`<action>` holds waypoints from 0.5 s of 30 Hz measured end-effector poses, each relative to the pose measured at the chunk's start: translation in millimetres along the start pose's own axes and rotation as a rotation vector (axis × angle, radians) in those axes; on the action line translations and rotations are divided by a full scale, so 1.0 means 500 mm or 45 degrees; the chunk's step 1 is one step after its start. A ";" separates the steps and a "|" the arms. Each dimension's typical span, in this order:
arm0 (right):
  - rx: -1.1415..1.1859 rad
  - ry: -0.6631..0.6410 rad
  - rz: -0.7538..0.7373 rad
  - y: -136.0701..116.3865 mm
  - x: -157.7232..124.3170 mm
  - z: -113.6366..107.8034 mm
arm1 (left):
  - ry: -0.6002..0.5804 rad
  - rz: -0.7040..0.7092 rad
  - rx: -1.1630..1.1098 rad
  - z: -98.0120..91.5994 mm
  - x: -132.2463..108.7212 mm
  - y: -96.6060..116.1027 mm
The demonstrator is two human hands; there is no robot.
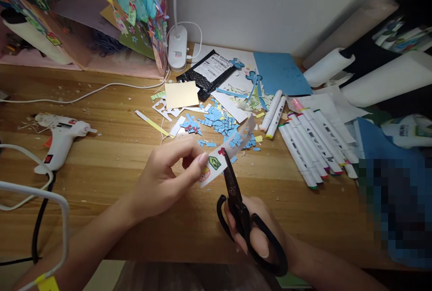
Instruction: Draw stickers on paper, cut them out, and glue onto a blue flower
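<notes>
Between the thumb and fingers of my left hand (168, 174) is one end of a paper strip (230, 149). Small drawings show on it: a red bow, a green-edged shape and part of a pinkish one near my thumb. My right hand (259, 223) has its thumb and fingers through the handles of black scissors (232, 192). The scissor tips meet the strip's edge at the red bow. The strip's far end curls up above a heap of small blue paper scraps (218, 120) on the table.
White markers (308, 147) lie in a group at right. A white glue gun (62, 138) rests at left, with cables around it. Behind the scraps are a black package (209, 72), a cream sticky note pad (182, 95), a blue sheet (281, 72) and a power strip (177, 47).
</notes>
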State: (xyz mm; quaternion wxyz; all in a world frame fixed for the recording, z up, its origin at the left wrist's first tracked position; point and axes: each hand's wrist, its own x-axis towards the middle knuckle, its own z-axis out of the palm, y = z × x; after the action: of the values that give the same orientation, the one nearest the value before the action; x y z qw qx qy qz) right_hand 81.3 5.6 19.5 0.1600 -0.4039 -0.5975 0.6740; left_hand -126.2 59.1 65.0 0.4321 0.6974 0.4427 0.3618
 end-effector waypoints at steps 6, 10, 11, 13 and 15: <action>0.023 0.048 -0.080 -0.004 0.002 -0.001 | -0.114 -0.031 -0.018 0.005 -0.002 0.002; 0.031 0.038 -0.042 0.000 0.001 0.000 | -0.170 -0.077 -0.090 0.013 -0.005 0.004; 0.036 0.041 -0.044 0.001 0.000 0.000 | -0.198 -0.095 -0.117 0.016 -0.006 0.005; 0.044 0.050 -0.056 0.003 0.000 0.002 | -0.259 -0.161 -0.218 0.022 -0.009 0.006; 0.051 0.042 -0.068 0.005 0.000 0.004 | -0.301 -0.271 -0.393 0.030 -0.012 0.007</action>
State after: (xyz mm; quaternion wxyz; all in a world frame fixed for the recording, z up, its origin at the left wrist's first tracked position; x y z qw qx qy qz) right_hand 80.3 3.7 17.0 0.1956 -0.3958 -0.5917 0.6745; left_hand -114.1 48.5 62.0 0.6184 0.6099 0.3994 0.2934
